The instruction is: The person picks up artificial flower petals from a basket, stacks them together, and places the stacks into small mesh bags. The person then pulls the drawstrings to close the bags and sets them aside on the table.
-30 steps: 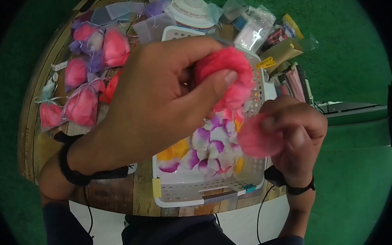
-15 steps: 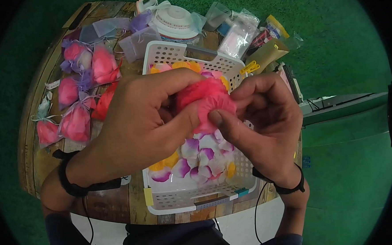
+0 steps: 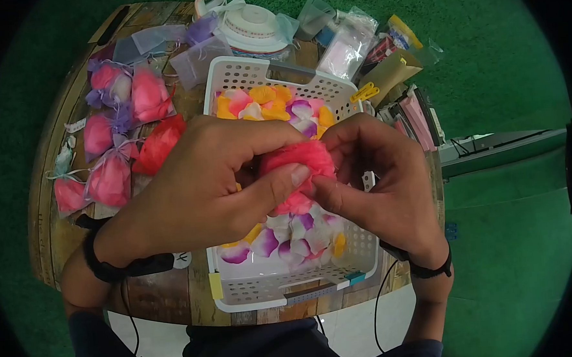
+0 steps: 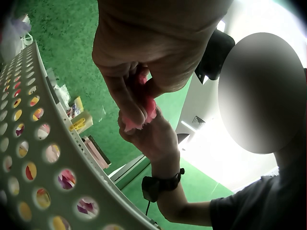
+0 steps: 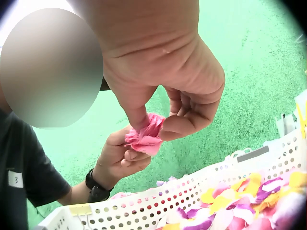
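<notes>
In the head view a bunch of pink petals (image 3: 298,171) is held above the white perforated basket (image 3: 250,300). The left hand (image 3: 202,183) grips the bunch from the left, its thumb lying across the front. From the right, the right hand (image 3: 383,186) pinches the bunch's edge between thumb and fingers. The right wrist view shows the pink bunch (image 5: 146,136) between both hands. Loose purple-white petals (image 3: 263,243) and yellow petals (image 3: 270,95) lie inside the basket. Part of the bunch is hidden by the left fingers.
Several mesh bags with pink contents (image 3: 110,180) lie on the wooden table (image 3: 156,301) at the left. Ribbon rolls (image 3: 250,26) and clear plastic packets (image 3: 349,46) are behind the basket. A yellow clip (image 3: 364,92) sits at its back right corner.
The right hand has come in from the right with a pink petal and now meets the bunch. The left hand has moved lower and toward the body, still holding the bunch.
</notes>
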A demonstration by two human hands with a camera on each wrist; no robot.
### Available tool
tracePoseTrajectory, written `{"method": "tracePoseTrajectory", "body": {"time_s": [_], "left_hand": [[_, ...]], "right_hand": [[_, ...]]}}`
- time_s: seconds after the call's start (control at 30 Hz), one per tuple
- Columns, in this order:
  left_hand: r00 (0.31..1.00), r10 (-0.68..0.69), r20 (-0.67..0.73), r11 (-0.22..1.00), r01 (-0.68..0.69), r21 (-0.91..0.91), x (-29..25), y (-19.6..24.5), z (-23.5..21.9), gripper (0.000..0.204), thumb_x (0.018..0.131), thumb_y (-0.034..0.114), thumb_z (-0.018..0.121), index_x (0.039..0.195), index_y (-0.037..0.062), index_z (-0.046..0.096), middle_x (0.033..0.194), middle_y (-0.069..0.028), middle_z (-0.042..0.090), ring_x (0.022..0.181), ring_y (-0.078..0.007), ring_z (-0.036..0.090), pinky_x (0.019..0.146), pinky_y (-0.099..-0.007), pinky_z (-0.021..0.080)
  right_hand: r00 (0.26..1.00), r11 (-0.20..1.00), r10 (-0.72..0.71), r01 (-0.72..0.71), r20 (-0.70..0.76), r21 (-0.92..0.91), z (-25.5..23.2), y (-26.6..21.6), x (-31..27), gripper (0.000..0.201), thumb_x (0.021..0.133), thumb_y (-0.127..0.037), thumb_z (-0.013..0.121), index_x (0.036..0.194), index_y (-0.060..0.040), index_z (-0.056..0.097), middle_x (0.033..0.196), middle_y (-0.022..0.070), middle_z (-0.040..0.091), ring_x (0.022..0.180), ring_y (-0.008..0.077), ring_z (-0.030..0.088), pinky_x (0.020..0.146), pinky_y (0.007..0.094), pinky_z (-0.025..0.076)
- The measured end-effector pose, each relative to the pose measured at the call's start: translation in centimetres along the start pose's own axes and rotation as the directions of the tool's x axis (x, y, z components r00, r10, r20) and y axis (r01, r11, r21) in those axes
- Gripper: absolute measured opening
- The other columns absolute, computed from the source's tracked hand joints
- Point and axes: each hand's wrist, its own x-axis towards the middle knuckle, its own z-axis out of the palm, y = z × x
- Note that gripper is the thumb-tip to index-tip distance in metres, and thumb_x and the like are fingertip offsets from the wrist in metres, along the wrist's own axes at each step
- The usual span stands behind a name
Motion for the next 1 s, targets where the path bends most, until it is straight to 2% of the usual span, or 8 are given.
{"method": "tracePoseTrajectory", "body": {"time_s": [0.3,0.4,0.47,0.7,0.8,0.83,0.9,1.0], "left_hand": [[0.998,0.004,0.064,0.998,-0.008,0.068,0.3,0.8,-0.8,0.031,0.084,0.013,0.076,0.107,-0.0050,0.065,0.087,-0.0092,0.069,0.074,-0.0102,0.065,0.065,-0.0242,0.053],[0.986,-0.153,0.061,0.987,0.149,0.066,0.1,0.6,-1.3,0.029,0.084,0.010,0.075,0.107,-0.0054,0.064,0.090,-0.0086,0.069,0.077,-0.0098,0.065,0.067,-0.0235,0.053],[0.960,-0.244,0.137,0.901,0.277,-0.333,0.1,0.2,-1.7,0.030,0.086,0.007,0.072,0.111,-0.0055,0.063,0.094,-0.0077,0.069,0.082,-0.0094,0.064,0.068,-0.0231,0.053],[0.991,-0.131,0.025,0.915,0.130,-0.382,0.1,0.9,-3.4,0.034,0.089,0.005,0.067,0.120,-0.0050,0.059,0.092,-0.0062,0.068,0.082,-0.0086,0.065,0.067,-0.0226,0.055],[0.986,-0.152,-0.071,0.930,0.118,-0.349,0.0,2.0,-4.3,0.037,0.090,0.007,0.065,0.124,-0.0040,0.057,0.088,-0.0056,0.066,0.073,-0.0076,0.064,0.063,-0.0220,0.055],[0.975,-0.192,-0.114,0.932,0.145,-0.333,0.0,2.2,-4.4,0.037,0.091,0.009,0.065,0.125,-0.0033,0.056,0.086,-0.0053,0.066,0.069,-0.0073,0.063,0.061,-0.0217,0.054],[0.961,-0.232,-0.151,0.932,0.175,-0.317,0.0,2.3,-4.4,0.038,0.092,0.010,0.064,0.126,-0.0026,0.055,0.084,-0.0050,0.065,0.065,-0.0069,0.062,0.059,-0.0215,0.054],[0.965,-0.197,-0.174,0.934,0.130,-0.333,0.0,2.0,-4.0,0.039,0.092,0.010,0.064,0.127,-0.0026,0.054,0.084,-0.0046,0.065,0.064,-0.0072,0.062,0.057,-0.0210,0.053]], "right_hand": [[0.999,0.999,-0.004,0.005,0.034,-0.040,0.4,0.7,0.4,0.025,0.078,-0.006,0.078,0.098,0.0009,0.065,0.086,0.0009,0.067,0.072,0.0029,0.057,0.065,0.0193,0.047],[0.998,1.000,0.002,-0.002,0.061,-0.001,0.6,0.5,0.8,0.023,0.079,-0.006,0.076,0.098,0.0009,0.064,0.086,0.0010,0.067,0.073,0.0029,0.057,0.065,0.0197,0.047],[0.996,0.999,0.007,-0.010,0.088,0.033,0.8,0.6,1.2,0.022,0.080,-0.006,0.075,0.098,0.0009,0.064,0.087,0.0014,0.066,0.074,0.0030,0.057,0.066,0.0201,0.047],[0.928,0.786,-0.025,-0.212,0.372,0.581,0.9,1.6,2.9,0.026,0.089,-0.022,0.074,0.101,-0.0007,0.066,0.077,-0.0002,0.064,0.068,0.0044,0.059,0.055,0.0203,0.044],[0.889,0.954,-0.008,-0.130,0.457,0.270,1.8,1.7,3.2,0.024,0.088,-0.013,0.070,0.108,-0.0007,0.065,0.094,0.0021,0.065,0.075,0.0067,0.059,0.063,0.0246,0.047],[0.878,0.988,-0.154,0.152,0.453,0.041,2.5,2.0,3.4,0.023,0.085,-0.012,0.071,0.105,-0.0023,0.065,0.090,0.0042,0.064,0.075,0.0122,0.061,0.063,0.0294,0.048],[0.748,0.671,-0.393,0.631,0.535,-0.390,3.9,2.3,3.6,0.022,0.077,-0.010,0.073,0.097,-0.0056,0.064,0.084,0.0084,0.062,0.077,0.0232,0.065,0.063,0.0390,0.050],[0.702,0.546,-0.423,0.702,0.573,-0.457,6.0,3.1,3.8,0.012,0.074,-0.008,0.069,0.083,-0.0036,0.063,0.084,0.0086,0.060,0.079,0.0260,0.064,0.065,0.0377,0.052]]}}
